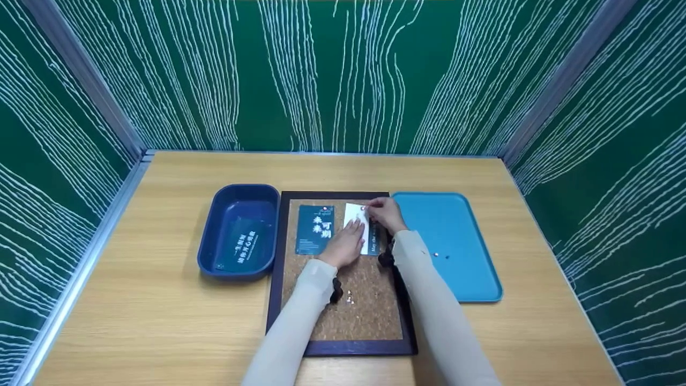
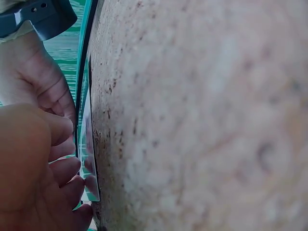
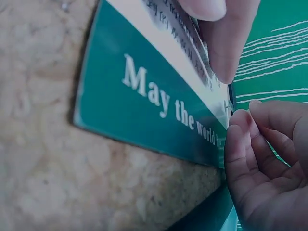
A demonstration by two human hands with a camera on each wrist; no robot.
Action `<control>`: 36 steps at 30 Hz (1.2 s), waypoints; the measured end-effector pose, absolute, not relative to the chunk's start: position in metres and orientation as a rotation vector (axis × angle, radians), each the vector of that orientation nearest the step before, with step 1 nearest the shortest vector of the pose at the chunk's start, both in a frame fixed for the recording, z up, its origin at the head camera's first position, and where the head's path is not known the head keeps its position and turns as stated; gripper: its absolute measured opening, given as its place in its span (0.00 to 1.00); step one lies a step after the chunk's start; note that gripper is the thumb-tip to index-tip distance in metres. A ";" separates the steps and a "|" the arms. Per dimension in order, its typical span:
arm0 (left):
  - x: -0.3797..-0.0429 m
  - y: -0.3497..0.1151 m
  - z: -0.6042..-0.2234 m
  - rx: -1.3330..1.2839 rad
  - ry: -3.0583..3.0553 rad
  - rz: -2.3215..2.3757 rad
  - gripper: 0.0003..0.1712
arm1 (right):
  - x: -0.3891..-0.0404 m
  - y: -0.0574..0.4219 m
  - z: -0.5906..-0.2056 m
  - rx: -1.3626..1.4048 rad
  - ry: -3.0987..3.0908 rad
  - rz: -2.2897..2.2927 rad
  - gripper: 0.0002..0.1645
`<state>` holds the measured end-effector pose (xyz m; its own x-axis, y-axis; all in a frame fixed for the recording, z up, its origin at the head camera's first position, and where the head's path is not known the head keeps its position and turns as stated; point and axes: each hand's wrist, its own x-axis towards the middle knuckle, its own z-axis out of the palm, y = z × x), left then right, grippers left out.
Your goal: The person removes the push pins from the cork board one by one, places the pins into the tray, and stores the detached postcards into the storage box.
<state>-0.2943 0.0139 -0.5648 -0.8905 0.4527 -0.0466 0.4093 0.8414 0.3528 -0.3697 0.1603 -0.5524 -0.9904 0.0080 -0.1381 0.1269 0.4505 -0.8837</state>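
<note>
A white-and-green card [image 1: 373, 245] lies on the upper right of the cork board [image 1: 370, 316], with "May the world" printed on its green part. My left hand [image 1: 345, 245] rests on this card, its fingers extended and pressing it down. At the card's top edge my right hand [image 1: 387, 213] pinches a small push pin [image 3: 229, 106] between thumb and forefinger; the fingertips partly hide it. To the left, a green card [image 1: 315, 241] with white characters is fixed to the board by a pin [image 1: 325, 208] near its top right corner.
Left of the board stands a dark blue bin [image 1: 238, 186] with green cards [image 1: 244, 246] inside. A light blue tray [image 1: 466, 225] with a few tiny pins [image 1: 435, 254] lies on the right. Several small pins [image 1: 349, 297] sit low on the cork. Patterned green walls enclose the table.
</note>
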 end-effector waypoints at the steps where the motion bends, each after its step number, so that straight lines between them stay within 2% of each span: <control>1: -0.294 0.014 -0.565 0.679 2.888 0.506 0.28 | -0.370 0.161 -0.553 0.119 2.577 -1.583 0.12; 10: -0.294 0.013 -0.564 0.689 2.888 0.482 0.28 | -0.373 0.162 -0.558 0.105 2.616 -1.527 0.11; 25: -0.294 0.010 -0.565 0.700 2.880 0.527 0.27 | -0.373 0.161 -0.563 -0.145 2.735 -1.359 0.11; 36: -0.295 0.011 -0.564 0.689 2.880 0.524 0.27 | -0.377 0.158 -0.560 -0.044 2.723 -1.325 0.11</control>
<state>-0.2949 0.0107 -0.5638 -0.8864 0.4604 -0.0489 0.4136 0.8349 0.3632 -0.3774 0.1584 -0.5599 -0.9932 -0.0753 -0.0885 0.0231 0.6183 -0.7856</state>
